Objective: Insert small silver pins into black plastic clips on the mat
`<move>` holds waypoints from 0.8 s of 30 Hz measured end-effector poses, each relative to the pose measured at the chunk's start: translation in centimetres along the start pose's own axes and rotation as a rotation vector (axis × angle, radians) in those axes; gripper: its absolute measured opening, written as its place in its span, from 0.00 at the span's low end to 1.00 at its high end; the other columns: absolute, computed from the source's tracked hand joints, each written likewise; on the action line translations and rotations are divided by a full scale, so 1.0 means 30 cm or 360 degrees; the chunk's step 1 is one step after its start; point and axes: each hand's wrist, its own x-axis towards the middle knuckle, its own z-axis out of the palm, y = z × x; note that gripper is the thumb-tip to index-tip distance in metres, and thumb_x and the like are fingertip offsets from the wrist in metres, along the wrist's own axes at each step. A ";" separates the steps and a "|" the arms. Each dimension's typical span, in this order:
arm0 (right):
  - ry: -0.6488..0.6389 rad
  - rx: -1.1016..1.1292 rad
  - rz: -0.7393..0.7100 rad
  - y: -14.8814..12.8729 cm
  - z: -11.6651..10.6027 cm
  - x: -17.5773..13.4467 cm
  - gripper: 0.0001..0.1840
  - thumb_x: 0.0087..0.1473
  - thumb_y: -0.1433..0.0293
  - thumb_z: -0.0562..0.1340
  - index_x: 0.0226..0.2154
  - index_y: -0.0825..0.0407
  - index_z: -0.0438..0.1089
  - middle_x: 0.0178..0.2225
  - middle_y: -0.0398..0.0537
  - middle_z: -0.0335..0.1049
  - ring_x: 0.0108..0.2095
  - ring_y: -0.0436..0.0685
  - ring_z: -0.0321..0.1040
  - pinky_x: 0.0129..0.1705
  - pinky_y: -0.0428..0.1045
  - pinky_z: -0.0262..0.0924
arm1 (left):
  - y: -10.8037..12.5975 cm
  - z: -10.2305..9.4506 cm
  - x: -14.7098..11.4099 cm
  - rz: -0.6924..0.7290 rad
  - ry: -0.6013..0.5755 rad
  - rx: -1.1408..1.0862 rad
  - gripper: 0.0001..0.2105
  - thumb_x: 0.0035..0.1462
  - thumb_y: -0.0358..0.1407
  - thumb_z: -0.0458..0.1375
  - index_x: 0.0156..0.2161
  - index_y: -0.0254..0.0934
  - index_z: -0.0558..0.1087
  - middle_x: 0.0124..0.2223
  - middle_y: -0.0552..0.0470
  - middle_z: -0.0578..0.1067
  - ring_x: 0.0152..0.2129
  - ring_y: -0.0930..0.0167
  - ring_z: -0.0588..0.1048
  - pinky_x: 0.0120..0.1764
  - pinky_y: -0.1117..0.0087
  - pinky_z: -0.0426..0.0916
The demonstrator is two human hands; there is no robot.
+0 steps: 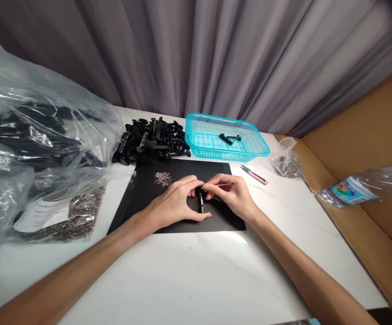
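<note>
My left hand (pixel 179 198) grips a narrow black plastic part (pixel 201 202) upright between thumb and fingers, over a black mat (pixel 142 189). At the part's far end my right hand (pixel 230 192) is closed in a pinch, its fingertips touching or nearly touching the part. A thin, light-coloured tool (pixel 223 183), perhaps metal, sticks out from between the right fingers; its tip is hidden. On the mat, beyond my left hand, lies a small pile of tiny metal pins (pixel 162 178).
A heap of black plastic parts (pixel 151 140) sits behind the mat, beside a blue basket (pixel 228 155) holding a few. Pink thread snips (pixel 254 174) and a small bag of metal pieces (pixel 288 166) are right. Large plastic bags (pixel 47 126) fill the left; a bottle (pixel 361 185) lies right.
</note>
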 end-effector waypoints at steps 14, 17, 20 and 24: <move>0.0406 0.0097 -0.0125 -0.020 -0.008 0.014 0.15 0.58 0.57 0.69 0.36 0.52 0.72 0.25 0.41 0.74 0.19 0.49 0.69 0.25 0.46 0.66 | -0.006 -0.009 0.017 -0.0085 0.0227 -0.0332 0.27 0.43 0.50 0.73 0.47 0.40 0.77 0.37 0.53 0.75 0.30 0.70 0.72 0.35 0.69 0.69; 0.0348 -0.0066 -0.0162 -0.016 -0.005 0.010 0.14 0.59 0.58 0.68 0.37 0.52 0.74 0.30 0.44 0.75 0.24 0.50 0.72 0.29 0.47 0.68 | -0.013 -0.037 0.029 -0.0210 0.0543 -0.0738 0.23 0.56 0.55 0.63 0.47 0.38 0.77 0.38 0.50 0.78 0.30 0.70 0.72 0.35 0.67 0.68; 0.0254 -0.0389 -0.0261 -0.021 0.016 0.000 0.13 0.65 0.60 0.62 0.33 0.51 0.72 0.34 0.47 0.74 0.27 0.51 0.70 0.33 0.49 0.68 | -0.046 -0.077 0.044 -0.0228 0.0958 -0.1046 0.29 0.65 0.59 0.48 0.44 0.37 0.79 0.36 0.47 0.77 0.28 0.69 0.69 0.33 0.66 0.65; 0.0207 -0.0864 -0.0567 -0.022 0.072 -0.008 0.11 0.71 0.67 0.53 0.37 0.49 0.67 0.41 0.52 0.67 0.44 0.58 0.68 0.50 0.56 0.66 | -0.117 -0.121 0.054 -0.0249 0.1240 -0.1039 0.30 0.64 0.61 0.45 0.39 0.38 0.79 0.32 0.47 0.75 0.27 0.68 0.67 0.30 0.66 0.61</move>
